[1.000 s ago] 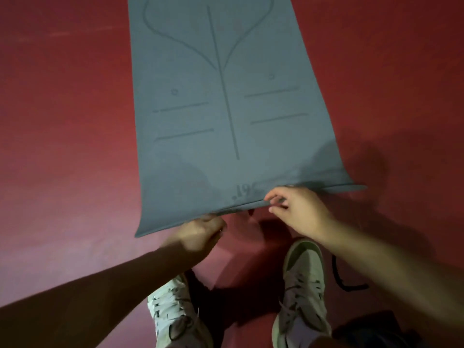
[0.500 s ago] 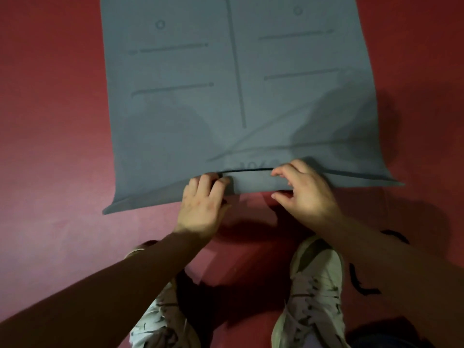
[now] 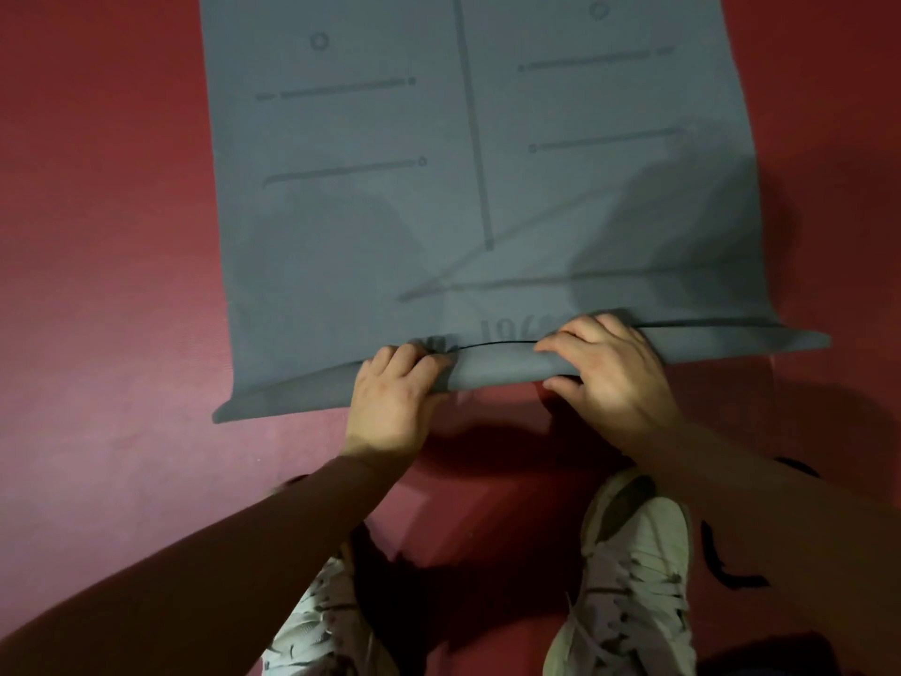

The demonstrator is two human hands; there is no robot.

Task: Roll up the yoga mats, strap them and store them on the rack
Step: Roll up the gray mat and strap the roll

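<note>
A grey-blue yoga mat (image 3: 390,212) with printed alignment lines lies flat on the red floor and runs out of the top of the view. Its near edge is folded over into a first narrow roll (image 3: 492,365). My left hand (image 3: 395,397) grips that fold left of centre, fingers curled over its top. My right hand (image 3: 609,373) grips it right of centre, fingers over the top and thumb underneath. The fold is tightest between my hands and flattens out toward both corners.
The red floor (image 3: 107,285) surrounds the mat on both sides. My two white shoes (image 3: 638,568) stand just behind the rolled edge. A black strap (image 3: 731,573) lies on the floor to the right of my right shoe.
The near edge was first lifted by both hands, then folded over onto the mat. Since half a second ago the fold has rolled a little tighter and the view has come closer.
</note>
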